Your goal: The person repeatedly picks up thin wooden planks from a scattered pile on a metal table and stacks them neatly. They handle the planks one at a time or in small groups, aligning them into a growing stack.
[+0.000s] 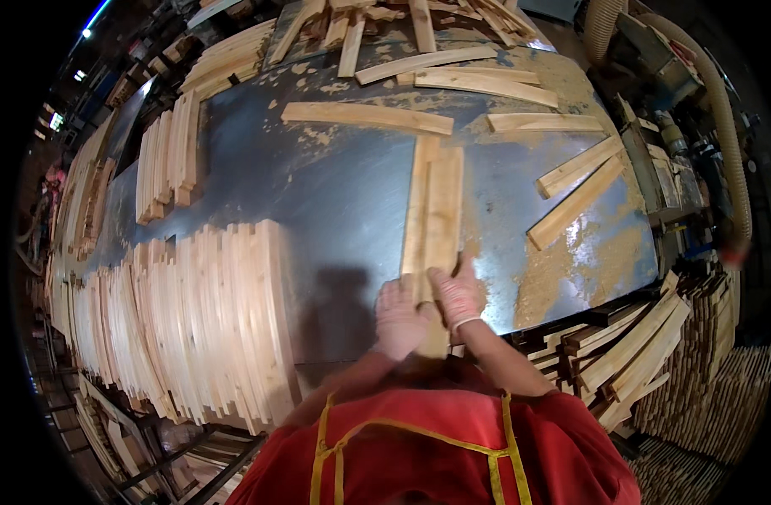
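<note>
One broad grey desk [343, 185] stands here. A row of pale strips [183, 320], too many to count, covers its near left. At the middle, at least two long boards [442, 210] lie together, long axis running from near edge to far side. Three shorter boards [574, 202] lie at right. The left hand [402, 320] rests on top, fingers close together, grip unclear; the right hand [457, 295] pinches the long boards' right edge.
</note>
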